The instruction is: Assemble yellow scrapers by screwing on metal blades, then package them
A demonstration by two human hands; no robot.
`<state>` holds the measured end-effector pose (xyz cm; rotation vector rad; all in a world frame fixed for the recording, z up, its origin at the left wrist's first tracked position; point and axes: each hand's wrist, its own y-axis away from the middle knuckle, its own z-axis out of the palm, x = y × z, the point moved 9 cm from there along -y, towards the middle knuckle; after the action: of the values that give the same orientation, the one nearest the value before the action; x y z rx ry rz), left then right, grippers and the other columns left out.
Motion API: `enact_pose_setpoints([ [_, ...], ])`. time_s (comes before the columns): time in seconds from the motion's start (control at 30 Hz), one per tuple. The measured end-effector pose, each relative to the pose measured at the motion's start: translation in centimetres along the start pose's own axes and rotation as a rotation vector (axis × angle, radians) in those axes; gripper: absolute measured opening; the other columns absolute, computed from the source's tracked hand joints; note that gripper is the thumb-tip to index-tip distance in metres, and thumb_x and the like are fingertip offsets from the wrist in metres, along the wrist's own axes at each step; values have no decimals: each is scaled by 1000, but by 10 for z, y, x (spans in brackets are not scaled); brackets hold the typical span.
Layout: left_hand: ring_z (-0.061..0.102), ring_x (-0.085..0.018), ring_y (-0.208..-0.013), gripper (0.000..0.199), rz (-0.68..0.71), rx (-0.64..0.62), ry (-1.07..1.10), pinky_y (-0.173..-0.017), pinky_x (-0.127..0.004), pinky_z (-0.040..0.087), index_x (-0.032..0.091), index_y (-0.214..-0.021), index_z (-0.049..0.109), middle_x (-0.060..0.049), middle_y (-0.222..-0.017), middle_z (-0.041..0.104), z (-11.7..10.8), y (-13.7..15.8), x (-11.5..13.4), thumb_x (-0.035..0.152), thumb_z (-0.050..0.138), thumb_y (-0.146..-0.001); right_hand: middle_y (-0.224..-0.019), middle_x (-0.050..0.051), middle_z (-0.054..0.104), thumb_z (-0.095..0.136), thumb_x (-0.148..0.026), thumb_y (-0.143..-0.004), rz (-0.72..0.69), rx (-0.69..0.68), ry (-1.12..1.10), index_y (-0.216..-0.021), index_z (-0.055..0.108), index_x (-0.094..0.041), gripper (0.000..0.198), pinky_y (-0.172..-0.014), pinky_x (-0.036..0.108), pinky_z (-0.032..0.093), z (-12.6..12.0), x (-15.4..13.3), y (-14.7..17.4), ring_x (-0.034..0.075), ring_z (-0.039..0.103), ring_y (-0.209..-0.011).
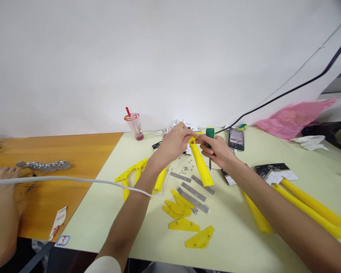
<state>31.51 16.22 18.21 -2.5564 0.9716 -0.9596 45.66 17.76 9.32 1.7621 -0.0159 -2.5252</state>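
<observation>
My left hand (174, 141) is closed on the top end of a yellow plastic scraper handle (201, 165), which slants down toward me above the table. In my right hand (219, 151) a screwdriver (210, 133) with a green-and-yellow grip is held, its shaft pointing down. The right fingertips also meet the handle's top end. What the fingers cover there is hidden. Below lie several grey metal blades (193, 191), and nearer me several yellow plastic blade plates (184, 224). Small screws (186, 168) are scattered behind the blades.
Yellow frames (133, 170) lie left of my forearm, long yellow handles (307, 208) at right. A cup with straw (136, 127), a phone (236, 138) and a pink bag (292, 119) stand or lie at the back. A white cable (73, 178) crosses the foreground; another person's arm (1, 216) rests left.
</observation>
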Motion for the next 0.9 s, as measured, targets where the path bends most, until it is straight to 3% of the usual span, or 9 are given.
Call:
enact_pose_setpoints([
  [0.37,61,-23,-98,49,26,-2,-96,-87,-36,52,25,-115,86,-8,-103,58,1,-1,3,5,43,-104,-87,6,78,106,-32,-65,84,-18,-108,-85,77,-14,40,-31,16,20,1,5,-1,-2,25,-43],
  [0.6,63,-22,-98,50,-4,-13,-36,-88,-36,52,25,-114,88,-8,-103,62,5,-4,-5,2,46,-101,-66,1,66,109,-38,-59,90,-14,-97,-83,76,-12,48,-32,17,19,0,13,-5,0,29,-43],
  [0.9,62,-22,-98,53,-2,-44,-20,-88,-35,49,23,-117,88,-8,-100,62,9,-5,-8,-1,46,-98,-59,0,60,108,-41,-60,62,10,-64,-80,76,-10,49,-35,21,16,-3,14,-7,2,30,-43],
])
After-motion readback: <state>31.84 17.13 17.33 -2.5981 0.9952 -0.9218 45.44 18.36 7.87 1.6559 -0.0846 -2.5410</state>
